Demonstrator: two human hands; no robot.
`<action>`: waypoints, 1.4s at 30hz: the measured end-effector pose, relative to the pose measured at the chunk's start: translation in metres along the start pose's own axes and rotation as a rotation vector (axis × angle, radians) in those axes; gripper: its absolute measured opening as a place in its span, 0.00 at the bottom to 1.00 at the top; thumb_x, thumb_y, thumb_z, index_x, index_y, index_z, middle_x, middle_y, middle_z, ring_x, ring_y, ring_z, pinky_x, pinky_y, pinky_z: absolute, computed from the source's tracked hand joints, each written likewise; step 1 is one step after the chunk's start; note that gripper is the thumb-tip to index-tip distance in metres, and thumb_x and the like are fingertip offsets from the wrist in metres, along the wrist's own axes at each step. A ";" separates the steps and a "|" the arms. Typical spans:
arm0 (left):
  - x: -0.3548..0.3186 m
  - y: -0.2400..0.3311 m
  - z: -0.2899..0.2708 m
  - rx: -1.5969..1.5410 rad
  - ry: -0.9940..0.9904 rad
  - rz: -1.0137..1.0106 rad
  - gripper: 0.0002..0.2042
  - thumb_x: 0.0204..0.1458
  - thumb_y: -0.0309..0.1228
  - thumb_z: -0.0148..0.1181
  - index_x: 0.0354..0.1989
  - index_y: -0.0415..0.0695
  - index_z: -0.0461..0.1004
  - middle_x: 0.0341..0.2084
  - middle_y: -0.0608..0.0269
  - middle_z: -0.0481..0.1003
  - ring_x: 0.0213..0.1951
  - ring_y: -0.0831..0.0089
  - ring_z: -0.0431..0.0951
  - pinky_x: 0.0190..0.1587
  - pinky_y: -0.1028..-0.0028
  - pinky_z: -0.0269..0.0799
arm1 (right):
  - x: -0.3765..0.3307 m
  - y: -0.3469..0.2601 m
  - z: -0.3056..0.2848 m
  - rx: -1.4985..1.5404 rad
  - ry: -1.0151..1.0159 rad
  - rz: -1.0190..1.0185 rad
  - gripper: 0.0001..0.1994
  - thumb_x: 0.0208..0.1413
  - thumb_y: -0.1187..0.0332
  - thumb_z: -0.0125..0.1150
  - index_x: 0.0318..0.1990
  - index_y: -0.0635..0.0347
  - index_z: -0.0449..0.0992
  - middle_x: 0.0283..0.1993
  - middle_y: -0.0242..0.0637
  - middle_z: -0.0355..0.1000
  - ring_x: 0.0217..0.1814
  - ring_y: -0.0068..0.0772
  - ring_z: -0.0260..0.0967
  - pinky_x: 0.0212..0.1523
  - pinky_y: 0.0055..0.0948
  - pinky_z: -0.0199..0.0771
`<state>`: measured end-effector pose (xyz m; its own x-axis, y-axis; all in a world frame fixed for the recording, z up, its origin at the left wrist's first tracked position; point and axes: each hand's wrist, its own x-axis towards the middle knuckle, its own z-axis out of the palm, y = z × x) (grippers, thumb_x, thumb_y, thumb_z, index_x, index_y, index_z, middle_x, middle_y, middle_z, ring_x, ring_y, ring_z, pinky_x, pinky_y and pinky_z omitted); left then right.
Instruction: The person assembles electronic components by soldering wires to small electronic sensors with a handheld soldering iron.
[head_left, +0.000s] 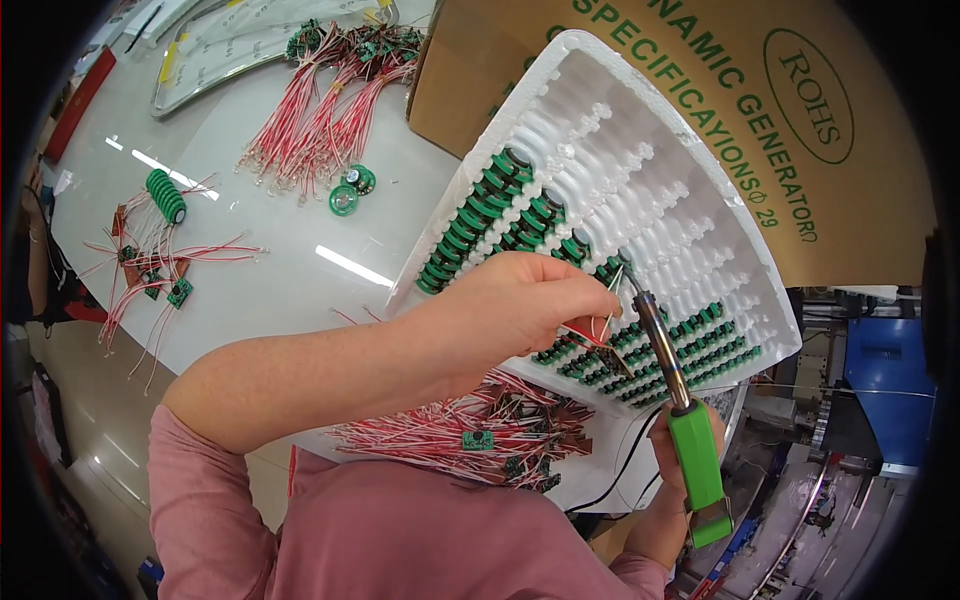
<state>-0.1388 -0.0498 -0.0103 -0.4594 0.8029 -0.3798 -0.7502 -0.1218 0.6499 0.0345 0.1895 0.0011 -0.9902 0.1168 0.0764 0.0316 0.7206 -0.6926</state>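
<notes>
Left hand (520, 300) pinched shut on thin red and white wires (600, 330), held right over a green part (612, 268) sitting in the white foam tray (690, 180). Right hand (680, 450) wrapped tight round the green handle of a soldering iron (672, 370), tip angled up and meeting the wire ends just beside the left fingertips (600, 290).

Biggest worry: hot tip that close to bare fingertips. One small slip or twitch and probably a burn. Also looks risky for the tray, since foam and plastic sit directly under the joint; lingering too long or dipping low could melt a pocket or scorch the neighbouring green parts (480, 215). Can't tell whether the tip is actually touching the pad or only the wire, too small to see.

Wires look springy and short, so letting go before the joint sets would likely give a cold joint or pull the lead off. Red wire insulation near the tip could shrink back or burn too.

Black cord (620, 470) hanging off the table edge by the right forearm; could snag and jerk the iron off target. Pile of wired little boards (470, 435) lying right under the left arm, easy to drag with a sleeve. Cardboard box (700, 100) propping the tray up at a tilt, so a bump might slide the whole thing.
</notes>
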 end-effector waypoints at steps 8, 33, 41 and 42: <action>0.000 -0.002 0.000 0.017 0.000 0.020 0.10 0.46 0.35 0.55 0.30 0.41 0.73 0.24 0.69 0.70 0.24 0.88 0.62 0.23 0.87 0.50 | -0.006 0.000 0.007 -0.059 0.134 -0.091 0.16 0.30 0.76 0.64 0.32 0.63 0.69 0.21 0.39 0.68 0.19 0.32 0.66 0.21 0.24 0.65; 0.000 -0.001 0.003 -0.006 0.020 0.012 0.10 0.46 0.35 0.55 0.28 0.39 0.73 0.23 0.69 0.70 0.17 0.88 0.53 0.19 0.86 0.45 | -0.005 -0.010 0.011 0.058 0.110 0.023 0.07 0.28 0.73 0.62 0.19 0.60 0.70 0.16 0.35 0.66 0.17 0.30 0.65 0.20 0.24 0.64; 0.002 -0.001 0.004 0.000 0.020 -0.001 0.10 0.46 0.35 0.55 0.28 0.40 0.73 0.22 0.69 0.69 0.17 0.88 0.53 0.19 0.86 0.44 | -0.001 -0.014 0.011 0.009 0.122 -0.027 0.07 0.27 0.71 0.62 0.17 0.58 0.69 0.16 0.35 0.63 0.17 0.33 0.62 0.19 0.25 0.61; 0.002 -0.001 0.003 -0.003 0.015 -0.002 0.10 0.46 0.35 0.55 0.27 0.40 0.73 0.22 0.69 0.69 0.17 0.88 0.53 0.19 0.86 0.44 | -0.002 -0.014 0.011 0.008 0.122 -0.027 0.07 0.27 0.71 0.62 0.17 0.58 0.69 0.16 0.35 0.63 0.17 0.33 0.62 0.19 0.25 0.61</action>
<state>-0.1374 -0.0463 -0.0095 -0.4651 0.7942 -0.3911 -0.7527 -0.1222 0.6469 0.0344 0.1718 0.0030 -0.9667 0.1799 0.1820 0.0032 0.7196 -0.6944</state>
